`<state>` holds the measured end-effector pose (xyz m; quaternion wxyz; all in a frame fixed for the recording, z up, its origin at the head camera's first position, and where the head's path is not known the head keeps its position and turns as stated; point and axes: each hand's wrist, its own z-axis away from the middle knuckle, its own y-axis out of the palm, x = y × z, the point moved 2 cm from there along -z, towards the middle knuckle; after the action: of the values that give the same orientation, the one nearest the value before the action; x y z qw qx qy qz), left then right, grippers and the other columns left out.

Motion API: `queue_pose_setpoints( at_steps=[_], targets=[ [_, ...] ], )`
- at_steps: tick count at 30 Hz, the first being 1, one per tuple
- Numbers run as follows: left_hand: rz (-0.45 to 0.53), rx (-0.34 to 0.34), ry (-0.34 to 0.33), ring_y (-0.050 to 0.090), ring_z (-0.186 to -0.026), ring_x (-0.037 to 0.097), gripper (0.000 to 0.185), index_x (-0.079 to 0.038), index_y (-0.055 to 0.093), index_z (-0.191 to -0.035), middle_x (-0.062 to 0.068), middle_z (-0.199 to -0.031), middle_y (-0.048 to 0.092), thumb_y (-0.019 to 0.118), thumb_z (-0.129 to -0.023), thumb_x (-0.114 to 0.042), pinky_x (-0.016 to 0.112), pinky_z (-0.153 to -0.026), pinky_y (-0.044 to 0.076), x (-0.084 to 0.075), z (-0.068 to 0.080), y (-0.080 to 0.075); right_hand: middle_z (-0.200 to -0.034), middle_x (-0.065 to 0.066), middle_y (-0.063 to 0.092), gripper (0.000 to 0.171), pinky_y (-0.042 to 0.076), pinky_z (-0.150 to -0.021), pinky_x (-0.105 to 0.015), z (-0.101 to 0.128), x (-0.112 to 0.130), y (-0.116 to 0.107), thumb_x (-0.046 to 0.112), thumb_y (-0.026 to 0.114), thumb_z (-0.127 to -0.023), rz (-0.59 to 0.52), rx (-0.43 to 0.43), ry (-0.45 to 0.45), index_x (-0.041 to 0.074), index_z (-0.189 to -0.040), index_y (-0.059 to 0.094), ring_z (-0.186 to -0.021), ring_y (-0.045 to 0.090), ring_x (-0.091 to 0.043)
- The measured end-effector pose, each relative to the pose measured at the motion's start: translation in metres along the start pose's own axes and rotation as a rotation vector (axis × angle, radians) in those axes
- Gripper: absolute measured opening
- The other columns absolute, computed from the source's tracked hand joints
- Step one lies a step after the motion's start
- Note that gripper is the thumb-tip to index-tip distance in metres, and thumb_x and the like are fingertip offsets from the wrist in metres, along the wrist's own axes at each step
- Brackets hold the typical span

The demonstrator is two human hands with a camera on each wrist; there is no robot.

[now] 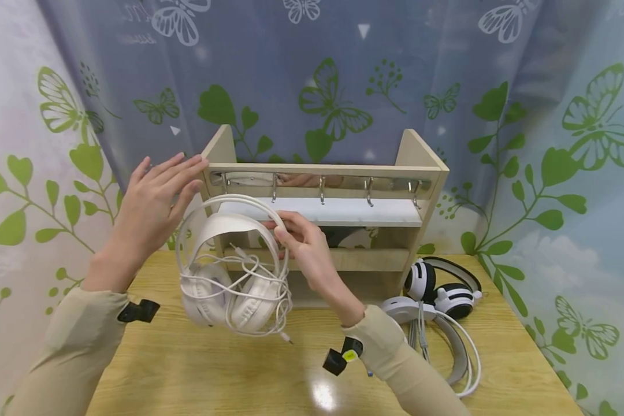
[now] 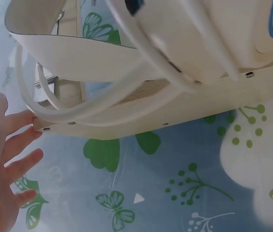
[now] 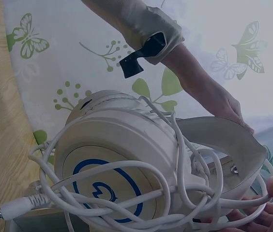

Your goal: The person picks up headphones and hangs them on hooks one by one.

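Note:
White headphones [image 1: 262, 300] hang in the air in front of the left end of a wooden rack [image 1: 317, 167]. Their white cable [image 3: 151, 169] is looped loosely around the ear cups. My right hand [image 1: 309, 251] pinches the right side of the headband's thin outer hoops between thumb and fingers. Nothing is in my left hand [image 1: 158, 193]; its straight fingers reach the rack's upper left corner, and the left wrist view shows the fingertips [image 2: 32, 121] right at the board's end. A row of metal hooks [image 1: 322, 190] lines the rack's front, the leftmost close behind the headband.
Black-and-white headphones [image 1: 421, 281] lie on the wooden table [image 1: 229, 375] right of the rack. Grey-and-white headphones [image 1: 401, 309] lie nearer, partly behind my right sleeve. A white shelf [image 1: 343, 211] sits below the hooks. Patterned curtains [image 1: 270, 58] surround the table.

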<state>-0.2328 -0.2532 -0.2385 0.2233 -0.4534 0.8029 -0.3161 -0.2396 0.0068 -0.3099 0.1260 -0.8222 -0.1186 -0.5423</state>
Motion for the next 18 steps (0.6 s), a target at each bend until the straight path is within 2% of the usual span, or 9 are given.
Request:
queue_pose_setpoints(
  at_steps=[6,8,13,18],
  targets=[
    [-0.002,0.002,-0.004,0.041,-0.145,0.033,0.044,-0.018,0.054,-0.149,0.004,-0.153,0.051,0.056,-0.106,-0.026,0.054,-0.125,0.011,0.0,0.0,0.0,-0.126,-0.015,0.069,0.034,0.061,-0.074,-0.037,-0.003,-0.004,0.001,0.012,0.056,-0.105,0.007,-0.004,0.012,0.005,-0.137,0.06,-0.099,0.068,-0.02],
    [-0.002,0.003,-0.005,0.041,-0.145,0.033,0.044,-0.018,0.053,-0.149,0.004,-0.153,0.051,0.055,-0.106,-0.026,0.054,-0.125,0.01,0.0,0.0,0.0,-0.126,-0.015,0.069,0.034,0.061,-0.074,-0.039,-0.003,-0.005,0.001,0.012,0.056,-0.105,0.009,-0.005,0.01,0.005,-0.138,0.06,-0.099,0.068,-0.02],
    [-0.005,0.003,-0.007,0.041,-0.145,0.033,0.044,-0.018,0.053,-0.149,0.005,-0.153,0.051,0.056,-0.106,-0.025,0.054,-0.125,0.011,0.0,0.0,0.0,-0.126,-0.016,0.068,0.034,0.059,-0.079,-0.056,-0.006,-0.008,0.002,0.012,0.056,-0.105,0.017,0.004,-0.001,0.004,-0.138,0.059,-0.099,0.068,-0.021],
    [-0.007,0.003,-0.007,0.042,-0.145,0.033,0.044,-0.018,0.053,-0.149,0.005,-0.153,0.051,0.056,-0.105,-0.024,0.054,-0.125,0.012,-0.001,0.0,0.0,-0.129,-0.019,0.067,0.035,0.057,-0.082,-0.059,-0.008,-0.011,0.003,0.012,0.056,-0.105,0.032,0.013,-0.002,0.004,-0.139,0.058,-0.106,0.067,-0.028]
  ],
)
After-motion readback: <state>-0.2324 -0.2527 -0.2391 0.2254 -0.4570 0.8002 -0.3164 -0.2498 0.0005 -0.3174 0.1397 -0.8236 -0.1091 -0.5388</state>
